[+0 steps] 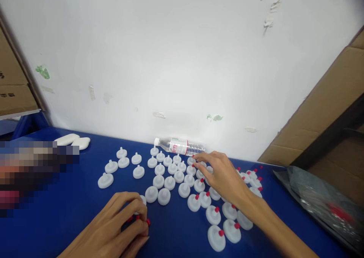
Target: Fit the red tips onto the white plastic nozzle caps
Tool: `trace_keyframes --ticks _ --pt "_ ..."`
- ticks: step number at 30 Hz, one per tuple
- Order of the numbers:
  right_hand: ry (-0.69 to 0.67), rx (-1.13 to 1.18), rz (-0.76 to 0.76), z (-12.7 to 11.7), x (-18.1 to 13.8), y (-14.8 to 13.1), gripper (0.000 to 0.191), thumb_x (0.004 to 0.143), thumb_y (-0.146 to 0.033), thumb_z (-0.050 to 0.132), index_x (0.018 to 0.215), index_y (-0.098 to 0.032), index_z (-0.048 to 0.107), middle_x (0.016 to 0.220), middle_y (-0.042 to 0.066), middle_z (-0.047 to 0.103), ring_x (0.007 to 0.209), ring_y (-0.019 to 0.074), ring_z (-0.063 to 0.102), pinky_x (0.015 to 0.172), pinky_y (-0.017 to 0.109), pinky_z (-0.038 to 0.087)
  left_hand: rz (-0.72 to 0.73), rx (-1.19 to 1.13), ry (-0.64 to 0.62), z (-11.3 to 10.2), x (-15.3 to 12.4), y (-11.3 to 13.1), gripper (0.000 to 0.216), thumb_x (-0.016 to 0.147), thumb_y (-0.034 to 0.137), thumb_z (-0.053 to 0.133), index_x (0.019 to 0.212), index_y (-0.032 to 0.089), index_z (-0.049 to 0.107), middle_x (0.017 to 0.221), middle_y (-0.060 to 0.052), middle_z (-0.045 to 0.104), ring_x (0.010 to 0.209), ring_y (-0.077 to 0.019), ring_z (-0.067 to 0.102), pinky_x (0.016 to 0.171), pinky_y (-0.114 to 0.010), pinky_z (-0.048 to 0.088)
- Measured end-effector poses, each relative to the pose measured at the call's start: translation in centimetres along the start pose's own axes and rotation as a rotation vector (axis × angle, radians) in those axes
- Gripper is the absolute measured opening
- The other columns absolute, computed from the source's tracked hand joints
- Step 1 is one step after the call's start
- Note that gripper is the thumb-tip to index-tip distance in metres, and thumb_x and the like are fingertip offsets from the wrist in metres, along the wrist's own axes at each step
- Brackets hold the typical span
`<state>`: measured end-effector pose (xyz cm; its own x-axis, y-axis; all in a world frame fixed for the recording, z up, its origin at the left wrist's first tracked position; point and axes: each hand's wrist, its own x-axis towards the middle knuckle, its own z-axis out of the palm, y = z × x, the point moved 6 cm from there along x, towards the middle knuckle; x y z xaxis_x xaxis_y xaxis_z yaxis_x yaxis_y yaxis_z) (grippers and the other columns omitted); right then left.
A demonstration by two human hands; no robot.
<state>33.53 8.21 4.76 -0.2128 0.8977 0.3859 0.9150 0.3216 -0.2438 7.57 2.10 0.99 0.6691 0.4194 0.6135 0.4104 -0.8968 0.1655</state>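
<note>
Many white round plastic discs (170,182) with short stems lie spread over a blue table (57,220). Those on the right carry small red caps (218,233); those on the left are bare. My left hand (122,224) rests near the front edge, fingers curled round several loose red caps (148,222). My right hand (222,176) reaches across the discs, its fingertips pinched at a red cap on a disc (193,160) near the back row.
A clear water bottle (179,146) lies on its side against the white wall. Two white oval pieces (74,140) sit at the back left. A dark plastic bag (321,201) lies at the right; cardboard boxes (327,98) stand on both sides.
</note>
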Motion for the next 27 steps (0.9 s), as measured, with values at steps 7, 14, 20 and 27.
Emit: trace_keyframes --ticks 7,14,20,27 --pt "-0.222 0.107 -0.164 -0.6 -0.9 -1.6 0.026 0.108 -0.038 0.056 0.111 -0.030 0.080 0.111 0.003 0.078 0.113 0.0240 0.068 0.096 0.041 0.054 -0.107 0.161 -0.026 -0.4 -0.5 -0.1 0.019 0.094 0.015 0.055 0.101 0.027 0.068 0.109 -0.005 0.067 0.116 -0.0245 0.056 0.094 -0.031 0.050" --pt "-0.297 0.040 -0.284 0.8 -1.8 -2.5 0.029 0.111 -0.030 0.048 0.111 -0.026 0.077 0.111 0.004 0.078 0.116 0.0254 0.068 0.105 0.047 0.050 -0.046 0.084 0.001 0.0 -0.6 -0.3 0.017 0.093 0.012 0.055 0.093 0.024 0.066 0.107 -0.005 0.065 0.111 -0.0236 0.055 0.089 -0.030 0.048" --pt "-0.218 0.033 -0.301 -0.3 -1.4 -3.0 0.032 0.113 -0.027 0.043 0.113 -0.025 0.075 0.103 0.002 0.078 0.107 0.0220 0.072 0.107 0.047 0.050 0.035 0.041 -0.108 -0.2 0.0 -0.3 0.018 0.106 0.014 0.054 0.097 0.024 0.066 0.098 -0.001 0.070 0.102 -0.0171 0.064 0.088 -0.024 0.052" --pt "-0.099 -0.067 -0.286 -1.7 -1.7 -4.5 0.022 0.104 -0.026 0.062 0.124 -0.024 0.073 0.120 0.008 0.073 0.100 0.0232 0.073 0.084 0.040 0.060 0.092 0.015 0.064 -1.9 0.2 0.2 0.023 0.113 0.021 0.046 0.113 0.023 0.069 0.097 0.001 0.079 0.095 -0.0115 0.074 0.094 -0.020 0.054"
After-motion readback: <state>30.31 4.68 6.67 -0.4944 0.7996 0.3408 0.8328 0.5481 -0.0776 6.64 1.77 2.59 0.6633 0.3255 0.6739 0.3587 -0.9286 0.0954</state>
